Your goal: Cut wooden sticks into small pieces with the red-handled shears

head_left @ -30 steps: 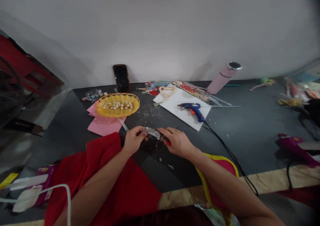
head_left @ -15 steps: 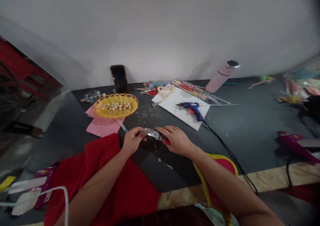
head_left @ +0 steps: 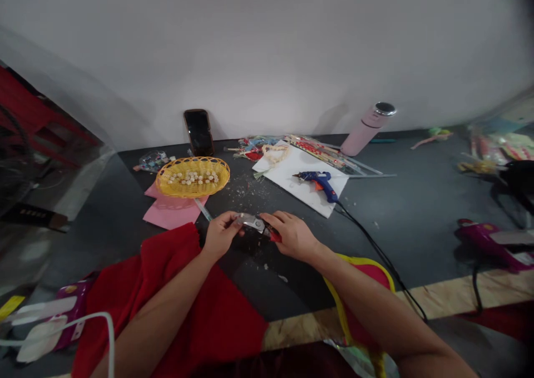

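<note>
My right hand (head_left: 295, 236) is wrapped round the red handles of a pair of pruning shears (head_left: 254, 222), whose silver jaws point left. At the tip of the jaws, my left hand (head_left: 221, 235) is closed in a pinch. A small pale piece shows between its fingertips and the blades, too small to name. Whitish scraps (head_left: 282, 278) and fine crumbs lie on the dark table (head_left: 233, 300) below and beyond the hands. Behind my left hand stands a yellow oval basket (head_left: 167, 190) holding several small cream-coloured pieces.
A blue glue gun (head_left: 320, 182) rests on a white board (head_left: 287, 184), its cord running to the front edge. A pink bottle (head_left: 361, 136) and a phone (head_left: 199, 133) lean by the wall. Red cloth (head_left: 167, 266) lies under my left arm. Pink sheets (head_left: 171, 214) sit beneath the basket.
Both hands and the shears stay almost where they were. The view has shifted slightly, so things on the right appear a little further left.
</note>
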{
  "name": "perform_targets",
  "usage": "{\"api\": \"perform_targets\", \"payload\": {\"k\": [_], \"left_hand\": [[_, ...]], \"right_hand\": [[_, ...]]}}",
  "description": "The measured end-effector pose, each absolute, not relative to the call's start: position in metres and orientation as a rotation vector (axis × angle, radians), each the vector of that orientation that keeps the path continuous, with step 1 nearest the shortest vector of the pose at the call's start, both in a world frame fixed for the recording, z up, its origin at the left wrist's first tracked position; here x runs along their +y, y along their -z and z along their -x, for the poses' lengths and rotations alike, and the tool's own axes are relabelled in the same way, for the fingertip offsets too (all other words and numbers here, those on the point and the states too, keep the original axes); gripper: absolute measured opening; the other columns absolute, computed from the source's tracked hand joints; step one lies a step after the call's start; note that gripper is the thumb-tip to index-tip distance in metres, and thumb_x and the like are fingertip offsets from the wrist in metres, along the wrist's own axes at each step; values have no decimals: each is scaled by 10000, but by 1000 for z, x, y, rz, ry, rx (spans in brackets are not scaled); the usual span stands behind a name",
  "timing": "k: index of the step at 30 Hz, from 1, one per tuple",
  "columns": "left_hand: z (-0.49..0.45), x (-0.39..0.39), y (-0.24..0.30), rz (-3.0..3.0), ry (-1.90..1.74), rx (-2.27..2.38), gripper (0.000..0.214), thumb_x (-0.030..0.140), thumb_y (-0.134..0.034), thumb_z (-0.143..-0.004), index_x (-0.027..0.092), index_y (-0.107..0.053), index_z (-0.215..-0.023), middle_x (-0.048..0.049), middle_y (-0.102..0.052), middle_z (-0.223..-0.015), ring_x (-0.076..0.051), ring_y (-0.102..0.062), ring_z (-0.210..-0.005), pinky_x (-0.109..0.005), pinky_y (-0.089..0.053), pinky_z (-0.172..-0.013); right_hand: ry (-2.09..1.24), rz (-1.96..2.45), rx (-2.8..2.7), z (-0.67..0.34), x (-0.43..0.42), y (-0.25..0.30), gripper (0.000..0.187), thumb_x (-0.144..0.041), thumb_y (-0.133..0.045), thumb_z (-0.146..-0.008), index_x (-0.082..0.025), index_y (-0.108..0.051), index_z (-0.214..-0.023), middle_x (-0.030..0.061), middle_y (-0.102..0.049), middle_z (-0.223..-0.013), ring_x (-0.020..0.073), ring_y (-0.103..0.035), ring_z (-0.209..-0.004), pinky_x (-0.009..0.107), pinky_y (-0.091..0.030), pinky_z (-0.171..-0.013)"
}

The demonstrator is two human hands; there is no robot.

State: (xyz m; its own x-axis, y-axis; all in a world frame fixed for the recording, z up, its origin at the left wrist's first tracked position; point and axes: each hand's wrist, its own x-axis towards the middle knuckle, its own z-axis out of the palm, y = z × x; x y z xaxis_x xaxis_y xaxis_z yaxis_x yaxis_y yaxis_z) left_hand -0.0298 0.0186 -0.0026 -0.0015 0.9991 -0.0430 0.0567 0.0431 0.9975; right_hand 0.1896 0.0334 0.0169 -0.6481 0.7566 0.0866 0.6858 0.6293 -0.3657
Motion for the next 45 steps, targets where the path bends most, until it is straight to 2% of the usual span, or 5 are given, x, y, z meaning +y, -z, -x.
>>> {"api": "perform_targets", "payload": {"k": [11,18,26,36,45], "left_hand": [[27,18,-1,-1177,-1200,1271,138,282,-666,-717,152,-622,-732,30,-596,-543,-101,-536,-508,-209,-411,-550],[30,19,1,-1270,-1140,1333,126,270,-623,-751,150,-657,-741,23,-615,-535,-111,-549,-525,-214,-415,-586],[30,18,3,-1291,-1120,1341,169,316,-615,-768,155,-641,-726,17,-607,-539,-120,-547,-528,-222,-410,-583],[30,17,1,-1297,-1135,1313,145,293,-599,-786,157,-635,-752,24,-604,-554,-117,-551,-548,-222,-410,-601],[30,19,4,-1216,-1178,1321,193,338,-642,-754,150,-622,-720,22,-592,-553,-106,-524,-533,-211,-391,-573]], "right_hand": [[-439,1200,-2591,-187,32,-14,590,-143,-496,-729,-203,-411,-1310,86,-560,-1127,215,-516,-1010,335,-397,-909],[-413,1181,-2655,-191,36,-18,594,-203,-521,-768,-207,-383,-1346,104,-556,-1152,232,-501,-1042,356,-384,-889],[-429,1165,-2651,-194,38,-16,579,-187,-515,-762,-202,-406,-1331,100,-566,-1128,229,-514,-1018,357,-394,-881],[-476,1209,-2632,-189,32,-20,533,-164,-478,-775,-209,-419,-1304,80,-578,-1088,207,-545,-988,309,-417,-878],[-421,1211,-2610,-190,34,-16,570,-184,-513,-763,-210,-406,-1322,92,-565,-1123,221,-516,-1026,345,-396,-892]]}}
